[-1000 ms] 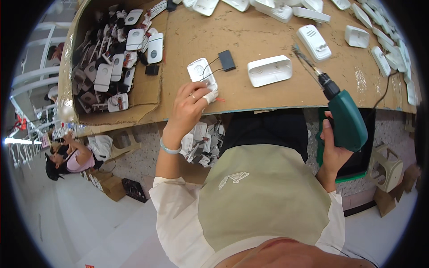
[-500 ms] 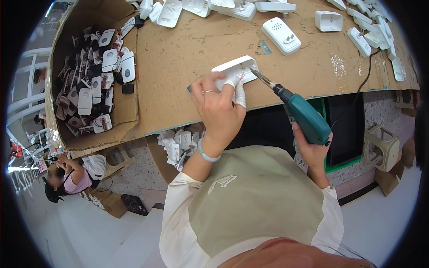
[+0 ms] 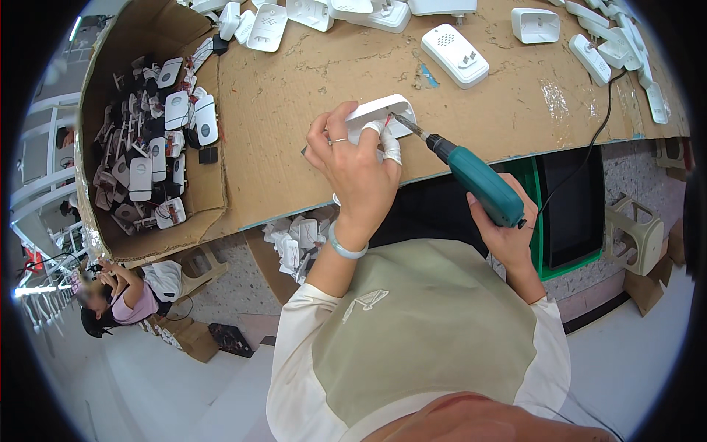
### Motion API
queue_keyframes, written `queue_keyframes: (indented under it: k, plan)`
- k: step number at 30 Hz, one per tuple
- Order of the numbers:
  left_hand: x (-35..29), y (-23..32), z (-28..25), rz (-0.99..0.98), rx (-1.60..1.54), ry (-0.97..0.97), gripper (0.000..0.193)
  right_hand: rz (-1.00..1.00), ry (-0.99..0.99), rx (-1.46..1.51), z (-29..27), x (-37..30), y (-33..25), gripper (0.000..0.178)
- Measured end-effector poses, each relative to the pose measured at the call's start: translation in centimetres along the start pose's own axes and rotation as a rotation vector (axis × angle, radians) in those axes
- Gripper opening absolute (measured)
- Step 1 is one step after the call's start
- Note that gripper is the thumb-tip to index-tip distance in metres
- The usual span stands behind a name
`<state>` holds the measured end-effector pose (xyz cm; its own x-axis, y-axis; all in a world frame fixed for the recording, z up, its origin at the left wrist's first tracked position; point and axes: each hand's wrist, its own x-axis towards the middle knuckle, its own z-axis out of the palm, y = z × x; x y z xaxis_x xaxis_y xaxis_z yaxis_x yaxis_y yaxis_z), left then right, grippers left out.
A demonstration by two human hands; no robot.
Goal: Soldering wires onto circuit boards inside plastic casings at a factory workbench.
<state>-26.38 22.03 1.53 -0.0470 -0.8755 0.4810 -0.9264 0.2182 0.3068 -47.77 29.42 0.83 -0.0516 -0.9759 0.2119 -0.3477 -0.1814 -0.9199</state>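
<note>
- Since the white plastic shell [image 3: 375,110] looks light and stiff, its rim suits gripping.
- Left hand [image 3: 361,169] clasps its left end.
- Right hand [image 3: 509,234] grips the heavier-looking teal soldering gun [image 3: 482,183].

The left hand [image 3: 361,173] partly hides the white shell [image 3: 374,108].

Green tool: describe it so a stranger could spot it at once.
Start at the brown table. At its near edge, the right hand holds the green tool, aimed at an open white case. Unlike the white cases nearby, it has a dark green body narrowing to a thin metal tip.
</note>
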Motion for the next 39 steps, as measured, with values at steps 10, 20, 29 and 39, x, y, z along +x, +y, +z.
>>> queue_keyframes:
  k: [10,20,29,39]
  plan:
    - [0.1,-0.1,-0.2,-0.011,0.028,-0.027,0.013,-0.019,-0.039,-0.039,0.1,0.1,-0.2,0.024]
    - [0.2,-0.2,0.0,-0.009,-0.005,-0.032,0.013,-0.04,-0.06,-0.065,-0.2,0.3,-0.7,0.026]
    - [0.2,-0.2,0.0,-0.006,-0.01,-0.036,0.013,-0.043,-0.063,-0.06,-0.3,0.6,-1.0,0.028]
    - [0.2,-0.3,-0.1,-0.014,-0.023,-0.044,0.013,-0.061,-0.091,-0.07,-0.5,0.5,-0.8,0.029]
